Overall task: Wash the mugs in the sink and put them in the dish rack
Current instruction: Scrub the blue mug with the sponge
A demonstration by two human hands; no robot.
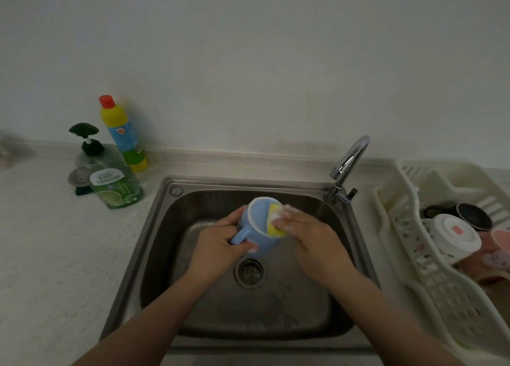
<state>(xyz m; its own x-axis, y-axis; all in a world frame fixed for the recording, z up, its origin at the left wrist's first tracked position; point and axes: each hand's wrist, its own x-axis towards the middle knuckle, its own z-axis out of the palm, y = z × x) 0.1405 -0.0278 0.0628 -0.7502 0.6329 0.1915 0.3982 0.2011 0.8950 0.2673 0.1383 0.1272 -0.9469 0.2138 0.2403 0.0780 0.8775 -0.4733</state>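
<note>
One blue mug (256,227) hangs over the sink (165,227), gripped by the left hand (220,241); the right hand (311,236) presses one sponge (274,222) inside. Three mugs (one black (473,216), one white (455,237), one pink (496,248)) fill the rack (441,296); two bottles (116,181) stand on speckled counter (55,255) under a white wall (248,62).

A light blue mug (259,227) with a white rim; a yellow sponge (276,222) under the right fingers (287,221).

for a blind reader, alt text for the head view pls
Over a steel sink, the left hand holds a blue mug while the right hand scrubs it with a yellow sponge. Washed mugs sit in the rack at right.
</note>
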